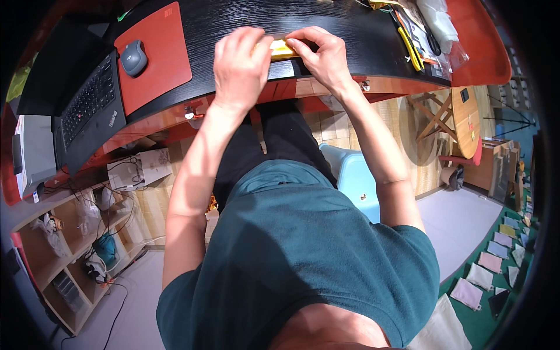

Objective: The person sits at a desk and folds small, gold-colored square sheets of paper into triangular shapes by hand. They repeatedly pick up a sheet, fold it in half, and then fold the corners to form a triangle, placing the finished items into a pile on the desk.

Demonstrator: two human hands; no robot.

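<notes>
While the green shirt (326,233) fills the foreground, the action is up ahead, at the front edge of the desk (227,14)! Beyond the dark trousers (291,134), here's the right hand (321,55), thumb and fingers clamped on the right end of the yellow strip (281,49). Opposite, the left hand (240,67) is a blur by the left end, fingers bent; gripping or just brushing, I cannot tell. And there's the danger: with no firm hold on that side, a sideways tug could pivot the strip round the right thumb. It looks thin and shiny, so uneven pressure might crease it or make it slip. Watch that edge, too: the strip is near it, and a slide bodyward could drop it onto the lap. Farther out, the mouse (133,58) sits well apart from the left hand; away right, a yellow tool (411,49) and clear bag (438,23), at risk only from a wide sweep.
</notes>
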